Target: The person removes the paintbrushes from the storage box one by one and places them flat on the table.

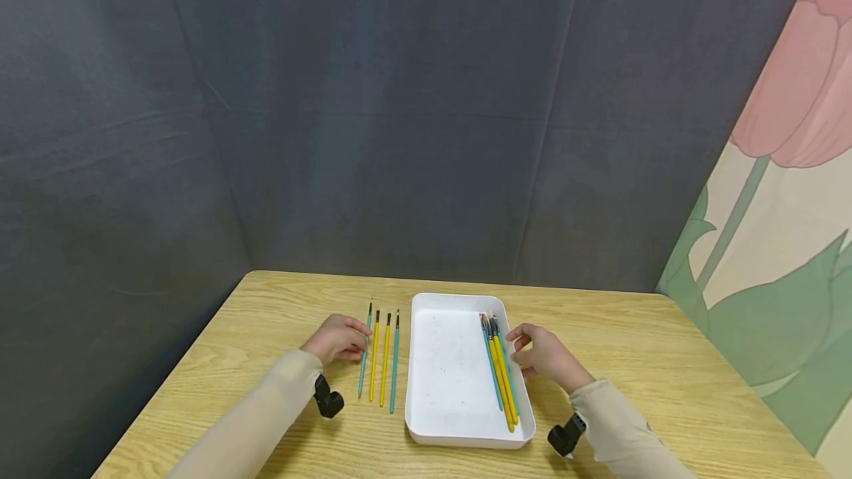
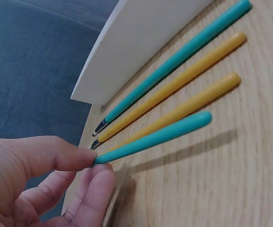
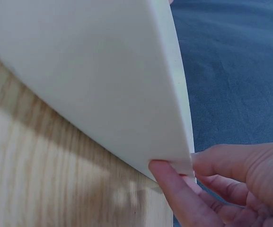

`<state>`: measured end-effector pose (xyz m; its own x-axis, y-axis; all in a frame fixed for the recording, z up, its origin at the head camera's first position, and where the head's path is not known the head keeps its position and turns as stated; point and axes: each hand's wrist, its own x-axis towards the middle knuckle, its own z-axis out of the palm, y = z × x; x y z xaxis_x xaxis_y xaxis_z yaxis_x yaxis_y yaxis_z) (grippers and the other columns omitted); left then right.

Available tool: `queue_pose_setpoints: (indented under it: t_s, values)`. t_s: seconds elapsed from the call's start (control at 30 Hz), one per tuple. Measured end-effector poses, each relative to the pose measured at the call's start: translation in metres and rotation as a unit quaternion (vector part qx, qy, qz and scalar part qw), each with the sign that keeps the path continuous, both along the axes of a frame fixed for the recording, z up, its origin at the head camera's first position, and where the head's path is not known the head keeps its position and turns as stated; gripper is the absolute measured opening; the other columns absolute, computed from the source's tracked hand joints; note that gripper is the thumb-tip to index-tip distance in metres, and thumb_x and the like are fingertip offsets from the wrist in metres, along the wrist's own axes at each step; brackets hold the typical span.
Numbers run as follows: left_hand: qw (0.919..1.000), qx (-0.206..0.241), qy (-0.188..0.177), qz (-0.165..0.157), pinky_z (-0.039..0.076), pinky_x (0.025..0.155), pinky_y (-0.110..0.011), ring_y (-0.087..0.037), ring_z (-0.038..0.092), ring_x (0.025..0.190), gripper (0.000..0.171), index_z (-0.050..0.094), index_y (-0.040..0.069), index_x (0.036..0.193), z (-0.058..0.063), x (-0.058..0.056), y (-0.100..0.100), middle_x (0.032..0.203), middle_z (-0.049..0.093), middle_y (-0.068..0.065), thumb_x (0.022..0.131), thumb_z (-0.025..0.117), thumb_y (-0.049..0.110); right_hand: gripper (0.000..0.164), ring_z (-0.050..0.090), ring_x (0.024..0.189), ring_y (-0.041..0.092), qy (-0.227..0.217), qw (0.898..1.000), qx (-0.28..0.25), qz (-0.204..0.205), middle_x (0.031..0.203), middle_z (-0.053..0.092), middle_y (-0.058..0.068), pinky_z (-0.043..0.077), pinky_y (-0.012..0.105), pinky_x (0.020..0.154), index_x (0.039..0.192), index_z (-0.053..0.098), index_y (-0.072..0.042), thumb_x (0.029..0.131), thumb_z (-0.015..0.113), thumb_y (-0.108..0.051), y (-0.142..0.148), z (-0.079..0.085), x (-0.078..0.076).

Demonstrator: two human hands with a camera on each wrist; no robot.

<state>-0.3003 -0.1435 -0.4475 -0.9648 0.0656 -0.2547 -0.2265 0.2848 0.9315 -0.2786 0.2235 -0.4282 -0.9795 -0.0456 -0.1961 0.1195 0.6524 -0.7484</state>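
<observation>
My left hand [image 1: 339,337] pinches a teal paintbrush [image 2: 160,136] between thumb and fingers. In the left wrist view its handle hangs slightly above the table, with a shadow apart from it. Beside it lie two yellow paintbrushes [image 1: 373,368] and another teal paintbrush [image 1: 395,372], side by side with bristles pointing away. To their right stands a white tray [image 1: 442,368]. Several teal and yellow paintbrushes [image 1: 502,372] lie bunched along its right inner side. My right hand [image 1: 546,355] grips the tray's right rim, with a finger [image 3: 174,189] against the outer wall.
All of this is on a light wooden table [image 1: 299,420]. A dark grey cloth [image 1: 386,109] hangs behind it and on the left. At the right is a wall with a painted tulip [image 1: 792,80].
</observation>
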Motion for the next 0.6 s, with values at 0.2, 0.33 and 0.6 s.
queue_pose_setpoints:
  t_s: [0.2, 0.33, 0.6]
  values:
    - [0.9999, -0.009, -0.010, 0.007, 0.055, 0.054, -0.026, -0.013, 0.057, 0.056, 0.022, 0.067, -0.006, 0.103, -0.0034, -0.0027, 0.0005, 0.075, 0.063, -0.010, 0.082, 0.063, -0.010, 0.028, 0.054, 0.082, 0.022, 0.000, 1.000, 0.003, -0.002, 0.096, 0.052, 0.012, 0.059, 0.033, 0.064, 0.112, 0.058, 0.000, 0.086, 0.067, 0.002, 0.0005, -0.0011, -0.0009]
    - [0.9997, -0.017, -0.017, 0.005, 0.056, 0.055, -0.027, -0.014, 0.059, 0.057, 0.022, 0.067, -0.006, 0.103, -0.0051, -0.0037, -0.0001, 0.082, 0.067, -0.013, 0.082, 0.064, -0.009, 0.028, 0.054, 0.082, 0.022, 0.000, 1.000, 0.002, -0.002, 0.096, 0.052, 0.012, 0.059, 0.033, 0.064, 0.112, 0.058, 0.000, 0.086, 0.067, 0.002, -0.0002, -0.0008, -0.0012]
    - [0.9990, -0.040, -0.020, 0.007, 0.057, 0.058, -0.029, -0.016, 0.061, 0.061, 0.022, 0.067, -0.006, 0.103, -0.0016, -0.0029, -0.0001, 0.086, 0.068, -0.015, 0.082, 0.065, -0.009, 0.027, 0.054, 0.082, 0.022, -0.001, 1.000, 0.002, -0.003, 0.096, 0.051, 0.012, 0.059, 0.032, 0.064, 0.111, 0.058, 0.000, 0.086, 0.066, 0.003, -0.0012, 0.0005, -0.0009]
